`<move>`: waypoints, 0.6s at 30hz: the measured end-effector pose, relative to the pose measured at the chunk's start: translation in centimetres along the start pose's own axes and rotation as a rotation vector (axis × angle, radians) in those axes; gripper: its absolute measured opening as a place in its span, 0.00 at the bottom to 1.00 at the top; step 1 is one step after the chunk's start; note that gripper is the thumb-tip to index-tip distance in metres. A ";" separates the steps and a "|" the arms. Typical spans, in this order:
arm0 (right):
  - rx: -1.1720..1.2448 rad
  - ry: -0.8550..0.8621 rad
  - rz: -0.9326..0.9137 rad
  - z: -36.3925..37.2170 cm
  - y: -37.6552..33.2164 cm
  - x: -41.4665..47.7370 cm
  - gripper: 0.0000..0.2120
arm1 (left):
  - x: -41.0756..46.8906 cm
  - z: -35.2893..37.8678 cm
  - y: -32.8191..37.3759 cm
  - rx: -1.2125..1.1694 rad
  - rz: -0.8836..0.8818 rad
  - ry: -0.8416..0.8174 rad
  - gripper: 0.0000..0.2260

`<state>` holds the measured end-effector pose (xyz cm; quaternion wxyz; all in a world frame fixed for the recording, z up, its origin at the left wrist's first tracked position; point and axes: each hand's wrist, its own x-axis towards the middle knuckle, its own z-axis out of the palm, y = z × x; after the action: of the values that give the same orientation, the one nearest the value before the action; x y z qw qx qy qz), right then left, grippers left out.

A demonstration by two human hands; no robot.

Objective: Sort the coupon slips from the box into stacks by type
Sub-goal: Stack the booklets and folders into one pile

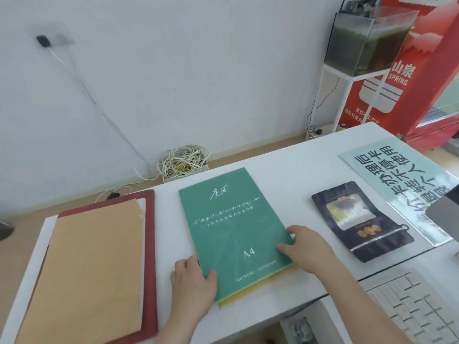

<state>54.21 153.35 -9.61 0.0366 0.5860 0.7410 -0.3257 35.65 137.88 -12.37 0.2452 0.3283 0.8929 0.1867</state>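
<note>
A folder (150,244) lies left of the box (233,232), an envelope (94,269) on it. A pouch (360,219) lies right of the box, a sign (397,182) beyond.

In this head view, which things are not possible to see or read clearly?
- Coupon slips: none visible; the closed green box hides whatever it holds.
- Left hand and right hand: fingertips partly hidden at the box's edges.
- Laminated sign: cut off by the right frame edge, glare on its lower part.
- Keyboard: cut off by the bottom-right corner.
- Small print low on the box: too blurred.
</note>
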 end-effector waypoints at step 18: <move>0.021 -0.100 0.005 1.8 0.1 -2.2 0.11 | -1.7 -0.7 0.6 0.346 0.126 0.021 0.29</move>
<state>54.41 150.60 -10.13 0.0680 0.5712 0.7335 -0.3621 36.68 137.04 -10.92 0.1633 0.4189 0.8919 0.0488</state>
